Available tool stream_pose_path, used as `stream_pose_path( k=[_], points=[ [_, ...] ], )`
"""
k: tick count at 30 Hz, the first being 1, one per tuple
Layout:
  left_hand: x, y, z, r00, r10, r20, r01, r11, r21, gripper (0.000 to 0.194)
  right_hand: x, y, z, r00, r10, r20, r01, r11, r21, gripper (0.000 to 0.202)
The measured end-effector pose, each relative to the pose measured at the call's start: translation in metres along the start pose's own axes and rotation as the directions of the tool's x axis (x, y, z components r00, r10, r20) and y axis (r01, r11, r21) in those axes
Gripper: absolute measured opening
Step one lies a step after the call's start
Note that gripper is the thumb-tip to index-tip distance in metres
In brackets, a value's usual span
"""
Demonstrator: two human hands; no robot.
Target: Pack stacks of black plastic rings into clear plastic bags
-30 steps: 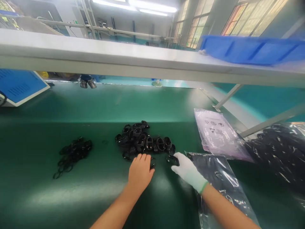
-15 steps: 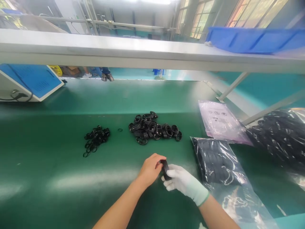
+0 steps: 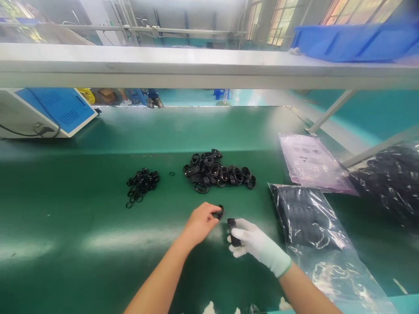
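My bare left hand (image 3: 202, 221) grips a black oval ring piece (image 3: 218, 212) between thumb and fingers, just above the green table. To its right, my white-gloved right hand (image 3: 250, 239) is closed around a dark stack of rings (image 3: 234, 232), held upright. Beyond both hands lies a pile of black ring bundles (image 3: 214, 170). Farther left sits a smaller heap of thin black rings (image 3: 143, 184), with one loose ring (image 3: 172, 173) between the piles.
On the right lie a clear bag with black items (image 3: 304, 218), a pinkish plastic bag (image 3: 314, 163) and a large dark bagged heap (image 3: 389, 179). A white shelf (image 3: 196, 65) crosses above the table, carrying a blue bin (image 3: 356, 41). A blue-and-white box (image 3: 62, 111) stands at far left.
My hands have moved apart. My left hand has gone slightly up and left with a ring piece, while the stack stays in my right hand. The view has shifted slightly.
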State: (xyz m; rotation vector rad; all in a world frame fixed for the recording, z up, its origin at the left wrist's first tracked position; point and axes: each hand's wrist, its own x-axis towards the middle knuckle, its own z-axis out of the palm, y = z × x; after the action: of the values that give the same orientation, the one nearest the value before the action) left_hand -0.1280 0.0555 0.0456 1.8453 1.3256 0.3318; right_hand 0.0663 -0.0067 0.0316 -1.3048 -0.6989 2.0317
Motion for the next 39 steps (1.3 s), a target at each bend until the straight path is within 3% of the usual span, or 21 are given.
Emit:
stream_pose_path(
  k=[2, 3, 7, 9, 12, 15, 18, 20, 22, 34, 37, 39],
  points=[
    [0.001, -0.01, -0.009, 0.996, -0.089, -0.013, 0.09, 0.979, 0.185, 0.038, 0.005, 0.004, -0.006, 0.986, 0.029, -0.163, -0.029, 1.0, 0.005, 0.044],
    [0.003, -0.012, -0.01, 0.997, -0.081, -0.011, 0.081, 0.951, 0.297, 0.044, 0.008, 0.006, -0.008, 0.972, 0.04, -0.23, -0.041, 0.999, 0.001, 0.042],
    [0.022, -0.005, 0.015, 0.98, 0.142, 0.138, -0.196, 0.797, 0.572, 0.074, 0.024, 0.009, -0.006, 0.953, 0.016, -0.304, -0.052, 0.992, -0.113, 0.036],
    [0.035, 0.002, 0.027, 0.968, 0.151, 0.201, -0.244, 0.765, 0.596, 0.068, 0.03, 0.009, -0.006, 0.949, -0.019, -0.315, -0.067, 0.963, -0.261, 0.034],
    [0.044, 0.005, 0.03, 0.964, 0.111, 0.24, -0.236, 0.772, 0.59, 0.054, 0.038, 0.01, -0.012, 0.916, -0.102, -0.387, -0.096, 0.883, -0.459, 0.034],
    [0.034, -0.001, 0.029, 0.974, 0.087, 0.211, -0.182, 0.853, 0.488, 0.057, 0.045, 0.015, -0.021, 0.897, -0.131, -0.423, -0.098, 0.874, -0.477, 0.039],
    [0.02, -0.008, 0.039, 0.985, 0.043, 0.168, -0.066, 0.989, 0.132, 0.065, 0.048, 0.018, -0.028, 0.916, -0.109, -0.386, -0.075, 0.899, -0.431, 0.045],
    [0.015, -0.009, 0.049, 0.987, 0.022, 0.159, -0.011, 0.998, -0.067, 0.066, 0.047, 0.019, -0.032, 0.931, -0.099, -0.35, -0.058, 0.91, -0.41, 0.045],
    [0.014, -0.008, 0.057, 0.987, 0.006, 0.159, 0.019, 0.988, -0.153, 0.065, 0.046, 0.017, -0.033, 0.942, -0.094, -0.323, -0.047, 0.915, -0.402, 0.043],
    [0.014, -0.01, 0.067, 0.994, 0.022, 0.103, -0.006, 0.987, -0.159, 0.064, 0.044, 0.011, -0.025, 0.929, -0.095, -0.358, -0.091, 0.879, -0.468, 0.042],
    [0.014, -0.013, 0.064, 0.991, 0.066, 0.12, -0.049, 0.989, -0.14, 0.066, 0.048, 0.015, -0.022, 0.897, -0.119, -0.425, -0.148, 0.826, -0.544, 0.043],
    [0.02, -0.017, 0.054, 0.994, 0.068, 0.09, -0.059, 0.993, -0.098, 0.057, 0.051, 0.02, -0.022, 0.875, -0.15, -0.459, -0.173, 0.79, -0.588, 0.044]
  ],
)
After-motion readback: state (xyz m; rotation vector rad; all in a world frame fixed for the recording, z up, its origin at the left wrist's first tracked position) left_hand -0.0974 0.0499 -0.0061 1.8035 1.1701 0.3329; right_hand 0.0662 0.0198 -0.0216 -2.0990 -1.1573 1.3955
